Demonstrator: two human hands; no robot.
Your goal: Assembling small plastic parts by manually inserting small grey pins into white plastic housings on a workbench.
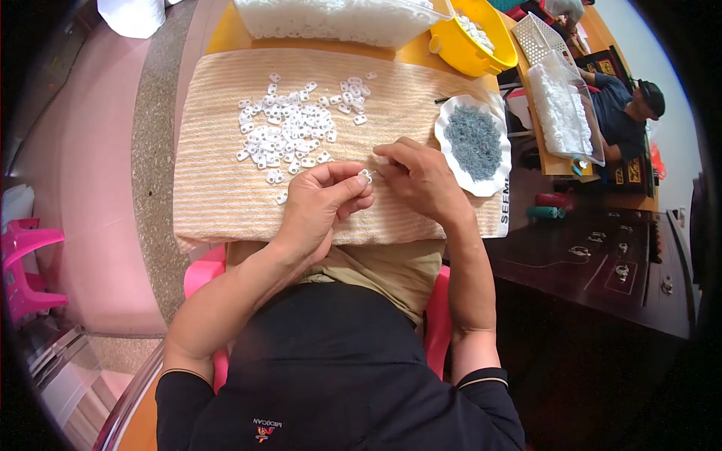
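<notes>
My left hand (323, 199) pinches a small white two-holed plastic piece (365, 176) between thumb and forefinger, above the striped towel. Close beside it on the right, my right hand (421, 179) has its fingers drawn together at the piece. Whatever those fingers hold is too small to make out. Beyond my left hand lies a loose pile of similar white plastic pieces (289, 131), with a smaller cluster (352, 94) to its right. A white scalloped dish (502, 174) stands right of my right hand, filled with small thin grey-blue pieces (474, 141).
The striped towel (218, 180) covers the table. At its far edge are a clear bin (338, 26) of white pieces and a yellow basin (481, 64). Another person (624, 109) sits at the right by a white-filled box (560, 113). A pink stool (30, 263) stands left.
</notes>
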